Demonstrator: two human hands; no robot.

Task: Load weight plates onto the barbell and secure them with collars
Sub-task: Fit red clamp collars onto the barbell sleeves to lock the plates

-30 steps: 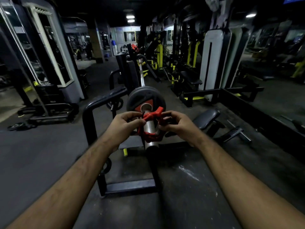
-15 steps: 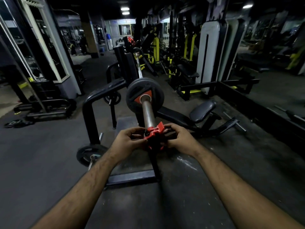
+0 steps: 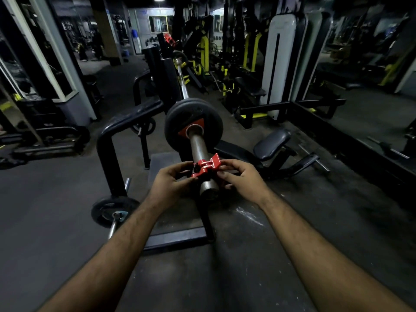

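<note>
The barbell's steel sleeve points toward me from a bench rack. Two black weight plates with a red triangle mark sit far up the sleeve. A red clamp collar wraps the sleeve near its near end, well apart from the plates, its lever sticking up to the right. My left hand pinches the collar's left side. My right hand holds its right side by the lever. The sleeve's end face shows between my hands.
A black rack frame stands left of the sleeve. A small plate on a short bar lies on the floor at lower left. A padded bench seat sits to the right. Gym machines with yellow trim fill the back.
The collar slid back from beside the plates toward the sleeve's near end, and both hands came with it. The view tilted down and stepped back slightly.
</note>
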